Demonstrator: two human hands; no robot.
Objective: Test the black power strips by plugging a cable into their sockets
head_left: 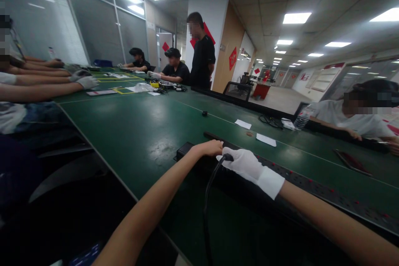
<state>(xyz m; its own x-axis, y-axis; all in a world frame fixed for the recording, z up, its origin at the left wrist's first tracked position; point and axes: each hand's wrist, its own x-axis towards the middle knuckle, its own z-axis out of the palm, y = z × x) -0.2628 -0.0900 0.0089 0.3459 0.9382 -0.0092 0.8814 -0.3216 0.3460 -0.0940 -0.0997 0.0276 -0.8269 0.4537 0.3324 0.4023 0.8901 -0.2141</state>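
A long black strip with rows of red dots (pixel 291 172), resembling a power strip, runs along the green table toward the lower right. My right hand (pixel 245 165), in a white glove, closes around the thick end of a black cable (pixel 205 203), which hangs down in front of the table edge. Whether that end is a plug is hidden by the glove. Bare and with curled fingers, my left hand (pixel 211 148) meets the right fingertips above the strip. What it grips, if anything, cannot be seen. Beyond the left wrist sits a black box-like end piece (pixel 184 150).
The green table (pixel 134 120) carries white paper slips (pixel 266 139), a small black object (pixel 204 113), a dark flat device (pixel 350 161) and a plastic bottle (pixel 302 118). Co-workers sit around it, with gloved hands (pixel 87 82) at left. One person (pixel 202 56) stands behind.
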